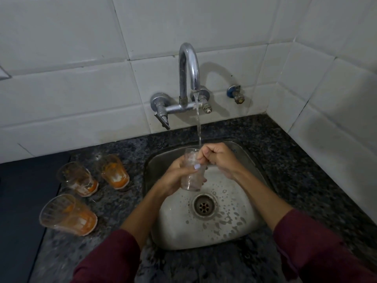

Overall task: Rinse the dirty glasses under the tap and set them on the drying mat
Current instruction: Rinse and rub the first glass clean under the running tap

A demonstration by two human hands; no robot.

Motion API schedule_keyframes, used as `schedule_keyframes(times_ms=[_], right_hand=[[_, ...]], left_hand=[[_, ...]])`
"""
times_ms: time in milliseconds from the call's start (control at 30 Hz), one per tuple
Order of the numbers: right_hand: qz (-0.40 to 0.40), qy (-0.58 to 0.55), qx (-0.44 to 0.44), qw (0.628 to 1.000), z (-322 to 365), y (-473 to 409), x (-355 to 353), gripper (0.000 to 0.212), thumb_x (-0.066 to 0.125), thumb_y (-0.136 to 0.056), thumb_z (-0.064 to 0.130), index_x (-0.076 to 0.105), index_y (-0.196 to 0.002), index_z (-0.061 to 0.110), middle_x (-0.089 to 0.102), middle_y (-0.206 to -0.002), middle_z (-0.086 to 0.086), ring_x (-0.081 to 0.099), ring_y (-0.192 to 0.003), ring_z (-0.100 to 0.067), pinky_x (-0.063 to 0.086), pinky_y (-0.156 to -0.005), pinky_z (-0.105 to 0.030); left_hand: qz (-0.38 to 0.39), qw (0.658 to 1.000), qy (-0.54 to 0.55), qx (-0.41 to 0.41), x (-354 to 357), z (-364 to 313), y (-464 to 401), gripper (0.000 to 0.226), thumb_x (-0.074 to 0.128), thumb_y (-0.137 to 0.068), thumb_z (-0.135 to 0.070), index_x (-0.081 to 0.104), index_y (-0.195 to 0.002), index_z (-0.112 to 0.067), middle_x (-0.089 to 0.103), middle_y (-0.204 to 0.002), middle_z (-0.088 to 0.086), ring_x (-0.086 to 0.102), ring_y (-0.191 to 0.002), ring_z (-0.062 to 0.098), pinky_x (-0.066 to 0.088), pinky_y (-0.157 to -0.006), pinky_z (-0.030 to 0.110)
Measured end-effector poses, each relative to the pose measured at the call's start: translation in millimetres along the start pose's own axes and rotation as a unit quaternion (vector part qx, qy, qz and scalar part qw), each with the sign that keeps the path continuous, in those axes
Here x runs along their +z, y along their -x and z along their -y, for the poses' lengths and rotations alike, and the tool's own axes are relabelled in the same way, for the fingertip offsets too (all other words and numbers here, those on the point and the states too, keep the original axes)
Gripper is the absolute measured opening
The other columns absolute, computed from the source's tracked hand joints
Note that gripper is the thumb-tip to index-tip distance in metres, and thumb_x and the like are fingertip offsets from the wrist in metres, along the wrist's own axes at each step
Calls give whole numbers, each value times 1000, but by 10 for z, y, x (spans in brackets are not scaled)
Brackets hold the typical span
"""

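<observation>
Left hand [177,175] gripping clear glass [192,176] upright over sink [234,231], right hand [217,158] curled, fingers at glass rim, tap [188,78] stream entering glass, three orange-stained glasses [89,186] on counter [295,160].

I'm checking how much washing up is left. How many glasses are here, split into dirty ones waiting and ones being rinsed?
Dirty glasses with orange residue on the counter: 3
Glass being rinsed under the tap, held in the left hand with the right hand at its rim: 1
Total: 4
</observation>
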State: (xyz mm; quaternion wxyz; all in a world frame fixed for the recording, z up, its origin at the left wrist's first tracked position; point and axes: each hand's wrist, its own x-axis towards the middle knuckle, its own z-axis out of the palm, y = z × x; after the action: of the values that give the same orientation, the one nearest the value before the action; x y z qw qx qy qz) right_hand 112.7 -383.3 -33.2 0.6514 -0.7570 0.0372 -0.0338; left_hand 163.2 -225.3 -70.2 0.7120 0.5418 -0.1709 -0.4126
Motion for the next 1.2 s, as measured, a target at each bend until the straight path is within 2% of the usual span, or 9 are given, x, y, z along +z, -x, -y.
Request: schedule_keyframes(times_ms=[200,367,500,567,700,800,867,1100,1200], right_hand=[[-23,41,-19,999,34,-41,64,33,45,-96,4,63,-69,10,61,-61,0,58,-52,0,49,-55,-15],[-90,160,-13,983,-23,-72,180,31,47,-88,-2,68,-67,9,66,-63,2,63,-58,-4,52,-63,-19],[-125,220,53,966,-152,-106,261,27,49,-92,13,71,-78,7,72,-84,-13,67,-83,-24,53,-81,-32],[-120,186,118,968,-229,-136,254,20,54,-90,12,73,-86,7,72,-89,-11,65,-84,-19,53,-80,-28],[-92,15,257,962,-463,-88,239,18,59,-82,-5,69,-95,1,67,-82,-11,60,-63,-12,45,-47,-17],[-93,-55,280,954,-625,8,248,20,49,-83,-13,65,-83,-1,61,-74,-14,57,-61,-16,48,-51,-21],[-97,-88,282,951,-673,80,262,25,45,-84,-15,62,-76,1,59,-72,-13,57,-64,-18,52,-52,-19],[-117,-145,262,947,-660,231,289,22,50,-91,3,61,-108,12,62,-97,-4,58,-96,-21,49,-85,-33],[-11,-175,248,953,-632,336,363,58,65,-84,12,39,-134,27,60,-116,1,61,-102,-21,54,-80,-37]], left_hand=[[-88,996,2,25,125,0,-93,56,71,-64,-1,50,-115,-6,64,-90,15,66,-64,26,57,-57,38],[-217,955,-185,78,120,155,-209,72,82,-49,-18,51,-114,-22,66,-103,8,66,-91,28,58,-77,48],[-253,918,-305,-8,147,198,-249,69,83,-62,-21,44,-119,-22,59,-101,-4,60,-90,14,49,-71,27],[-225,930,-280,-72,125,240,-274,66,84,-56,-30,51,-113,-20,64,-103,1,63,-92,17,56,-77,36],[-155,940,-190,-236,40,364,-209,61,82,-55,-32,64,-110,-13,68,-111,15,67,-98,29,54,-89,47],[-122,932,-108,-324,-39,478,-161,83,88,-48,-42,57,-122,-19,58,-128,20,63,-103,37,55,-82,52],[-116,930,-72,-342,-46,516,-109,72,85,-56,-46,56,-119,-24,51,-133,22,62,-96,37,56,-73,49],[-202,956,25,-210,33,526,-75,42,49,-94,-46,44,-124,-16,59,-102,11,61,-77,22,55,-67,41],[-199,969,96,-113,78,523,-94,38,41,-98,-42,35,-126,-16,59,-107,11,63,-84,22,54,-74,45]])
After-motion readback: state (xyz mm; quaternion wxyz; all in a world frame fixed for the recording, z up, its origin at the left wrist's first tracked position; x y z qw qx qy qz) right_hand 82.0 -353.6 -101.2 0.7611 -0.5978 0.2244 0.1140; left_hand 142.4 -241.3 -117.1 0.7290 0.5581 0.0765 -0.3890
